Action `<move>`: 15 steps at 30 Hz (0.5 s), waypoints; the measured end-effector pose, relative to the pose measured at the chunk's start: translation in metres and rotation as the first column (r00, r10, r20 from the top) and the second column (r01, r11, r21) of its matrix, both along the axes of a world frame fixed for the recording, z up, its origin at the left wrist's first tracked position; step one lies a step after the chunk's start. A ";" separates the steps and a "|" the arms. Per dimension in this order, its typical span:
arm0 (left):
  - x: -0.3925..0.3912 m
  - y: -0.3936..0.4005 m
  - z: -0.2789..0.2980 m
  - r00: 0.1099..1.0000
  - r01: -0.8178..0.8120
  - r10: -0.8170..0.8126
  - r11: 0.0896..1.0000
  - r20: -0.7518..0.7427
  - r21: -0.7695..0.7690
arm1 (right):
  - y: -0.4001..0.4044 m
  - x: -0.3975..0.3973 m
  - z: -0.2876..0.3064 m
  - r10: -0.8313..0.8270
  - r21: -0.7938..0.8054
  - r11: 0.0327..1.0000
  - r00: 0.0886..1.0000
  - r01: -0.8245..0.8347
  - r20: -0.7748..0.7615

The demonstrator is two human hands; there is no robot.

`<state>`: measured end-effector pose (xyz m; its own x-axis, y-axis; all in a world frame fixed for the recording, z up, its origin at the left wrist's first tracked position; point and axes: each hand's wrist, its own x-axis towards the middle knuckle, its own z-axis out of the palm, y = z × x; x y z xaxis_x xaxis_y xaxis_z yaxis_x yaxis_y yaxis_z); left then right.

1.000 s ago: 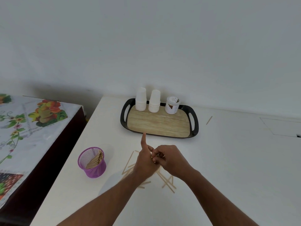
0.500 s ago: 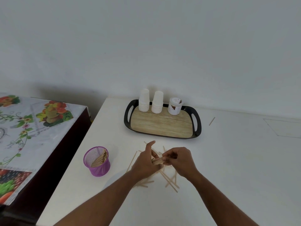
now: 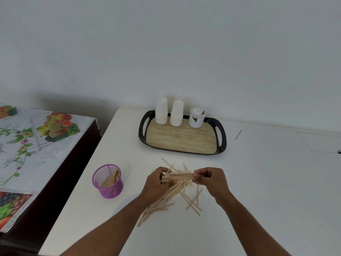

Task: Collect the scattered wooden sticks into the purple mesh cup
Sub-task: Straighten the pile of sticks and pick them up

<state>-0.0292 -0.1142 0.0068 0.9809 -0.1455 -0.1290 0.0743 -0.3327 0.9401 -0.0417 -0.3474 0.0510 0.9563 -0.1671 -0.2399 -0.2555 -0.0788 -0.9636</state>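
Left hand [image 3: 156, 183] and right hand [image 3: 210, 180] each have fingers closed on opposite ends of a horizontal bundle of wooden sticks [image 3: 178, 176] above the scattered sticks [image 3: 191, 198] on the white desk [image 3: 258, 182], purple mesh cup [image 3: 108, 181], part-filled, upright to their left

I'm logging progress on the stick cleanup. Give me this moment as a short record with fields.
left hand: grips one end of a bundle of sticks
right hand: grips the bundle's other end
purple mesh cup: upright, left of the hands, some sticks inside
loose sticks: scattered on the white table under the hands
stray stick: right of the tray
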 end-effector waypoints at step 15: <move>0.019 -0.008 0.014 0.898 -0.418 0.366 0.884 -0.244 -0.210 | 0.024 -0.017 -0.025 -0.358 0.435 0.814 0.922 0.385 -0.146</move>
